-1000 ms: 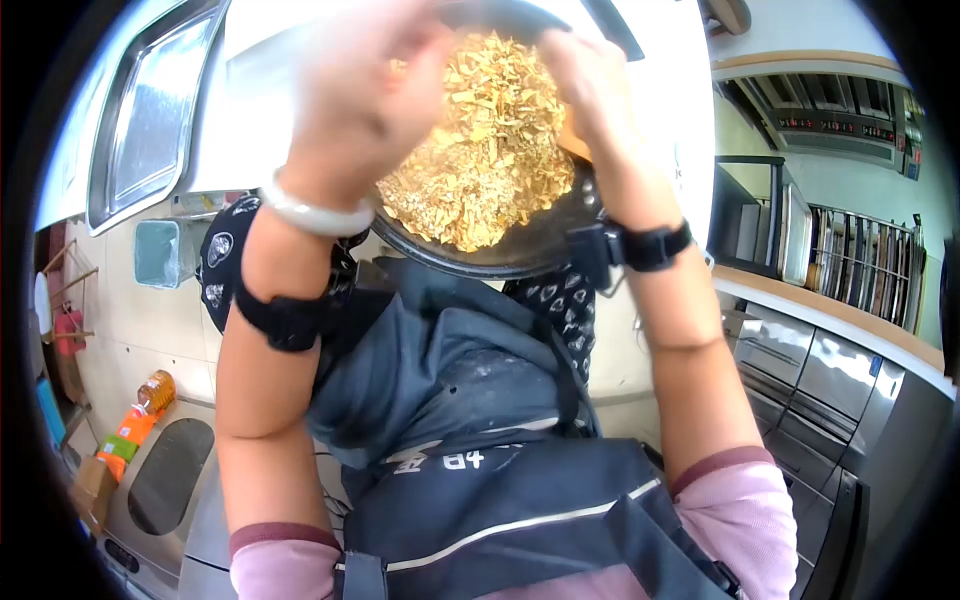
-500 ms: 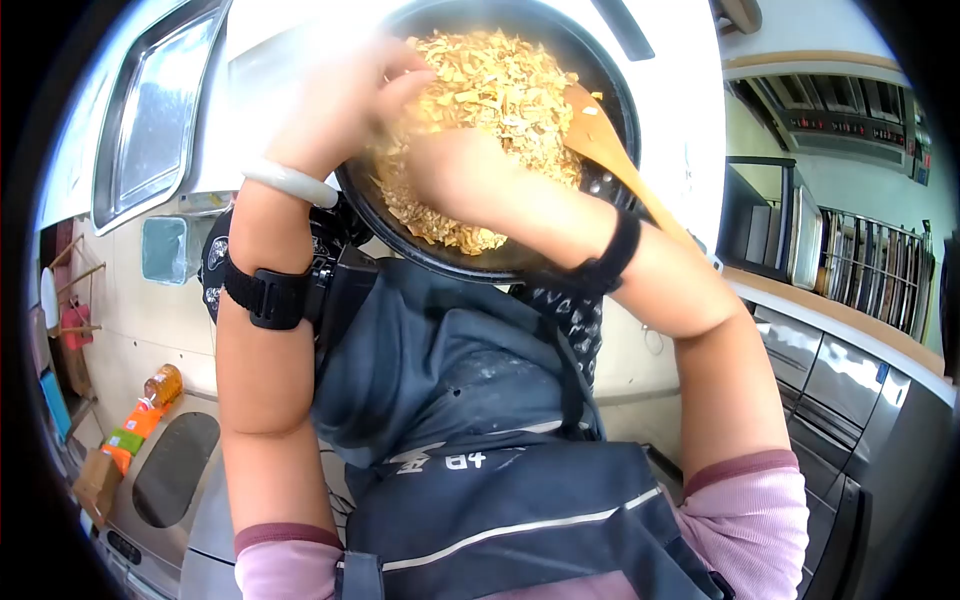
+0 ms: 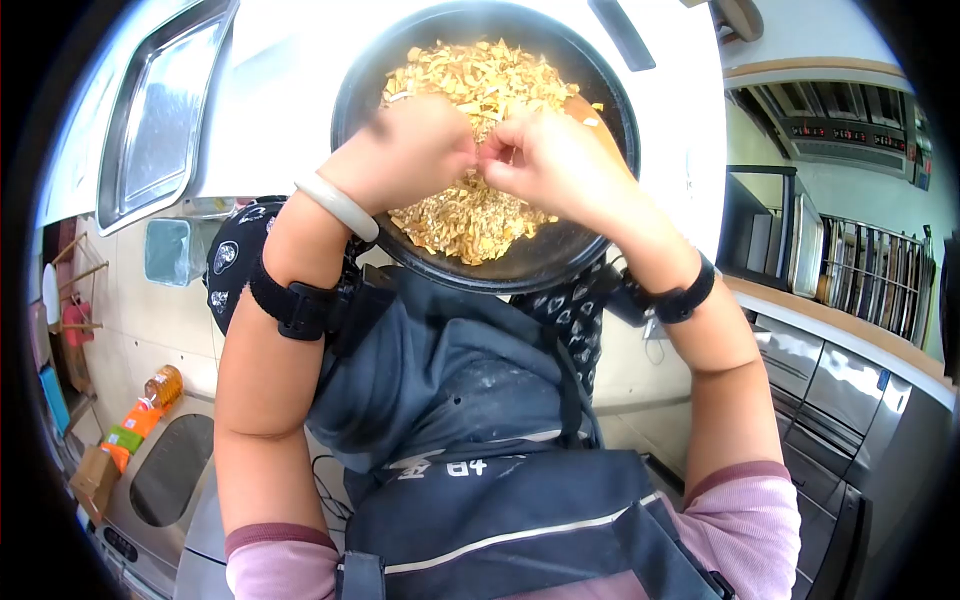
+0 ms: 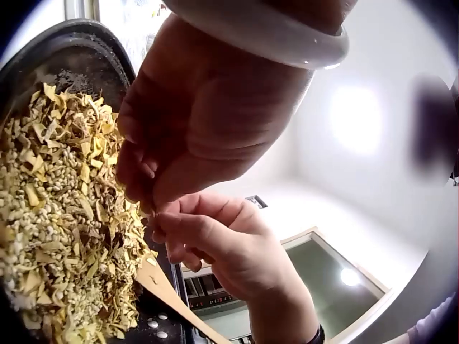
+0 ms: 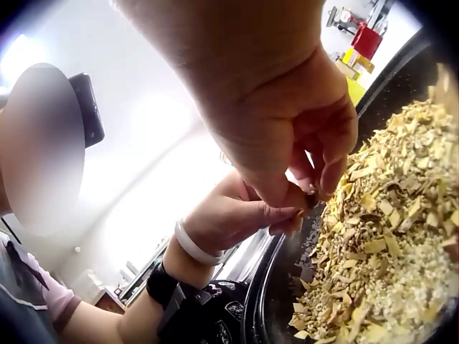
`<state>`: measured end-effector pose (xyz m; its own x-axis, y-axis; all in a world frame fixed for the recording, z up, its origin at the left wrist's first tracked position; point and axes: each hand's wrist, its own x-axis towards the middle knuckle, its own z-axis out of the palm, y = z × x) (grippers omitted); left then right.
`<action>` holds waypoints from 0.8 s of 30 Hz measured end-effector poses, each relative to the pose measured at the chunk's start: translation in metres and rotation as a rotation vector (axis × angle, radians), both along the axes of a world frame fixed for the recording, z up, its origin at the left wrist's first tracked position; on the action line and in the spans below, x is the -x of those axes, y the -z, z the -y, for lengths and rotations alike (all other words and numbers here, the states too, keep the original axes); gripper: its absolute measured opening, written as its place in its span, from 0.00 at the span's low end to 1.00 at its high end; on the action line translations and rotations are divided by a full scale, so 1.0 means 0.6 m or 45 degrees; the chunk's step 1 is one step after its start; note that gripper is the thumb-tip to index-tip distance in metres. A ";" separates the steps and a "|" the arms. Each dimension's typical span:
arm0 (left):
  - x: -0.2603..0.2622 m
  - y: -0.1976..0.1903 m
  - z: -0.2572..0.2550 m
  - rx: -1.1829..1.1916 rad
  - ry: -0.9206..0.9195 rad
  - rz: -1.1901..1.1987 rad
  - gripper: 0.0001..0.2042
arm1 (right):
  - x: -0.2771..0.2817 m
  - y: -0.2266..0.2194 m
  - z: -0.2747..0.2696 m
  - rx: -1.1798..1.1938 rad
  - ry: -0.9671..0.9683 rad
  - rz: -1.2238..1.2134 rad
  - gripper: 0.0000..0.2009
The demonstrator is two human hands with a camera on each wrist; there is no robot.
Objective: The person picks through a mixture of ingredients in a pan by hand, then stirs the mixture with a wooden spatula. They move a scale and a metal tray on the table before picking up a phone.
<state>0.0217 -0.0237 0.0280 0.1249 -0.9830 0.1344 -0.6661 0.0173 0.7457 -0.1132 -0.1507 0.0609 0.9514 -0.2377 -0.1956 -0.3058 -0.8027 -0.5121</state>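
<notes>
A black wok [image 3: 362,100] holds a heap of dry yellow-brown slices [image 3: 480,70] mixed with pale grains [image 5: 412,294]. Over its middle, my left hand [image 3: 415,145] and right hand [image 3: 560,160] meet fingertip to fingertip. Between them is a small brown piece [image 5: 310,198], pinched by the thumb and fingers of both hands; its kind cannot be told. A wooden spatula [image 4: 172,295] leans in the wok on the right side, its blade against the slices and partly behind my right hand in the head view.
The wok stands on a white worktop [image 3: 270,110], with an empty-looking metal tray [image 3: 155,110] to the left. A dark handle-like bar [image 3: 622,35] lies behind the wok at right. Below left, a pale green bin [image 3: 172,250] stands on the floor.
My right hand went from the wok's right side across the heap, then drew back to the middle. My left hand came in from the left, and both fingertips now meet on a small piece.
</notes>
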 end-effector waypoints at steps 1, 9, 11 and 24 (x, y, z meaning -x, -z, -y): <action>0.003 -0.004 0.001 -0.048 0.008 -0.005 0.04 | 0.002 0.002 0.002 0.005 -0.010 0.027 0.08; 0.020 -0.003 0.013 0.445 -0.348 0.083 0.02 | -0.006 -0.001 0.010 -0.963 0.667 0.113 0.08; 0.022 -0.003 0.020 0.556 -0.440 0.177 0.02 | -0.021 -0.001 0.014 -1.412 0.930 0.206 0.07; -0.048 0.003 0.007 -0.076 -0.307 -0.394 0.07 | -0.023 -0.004 0.020 -0.558 0.280 0.047 0.10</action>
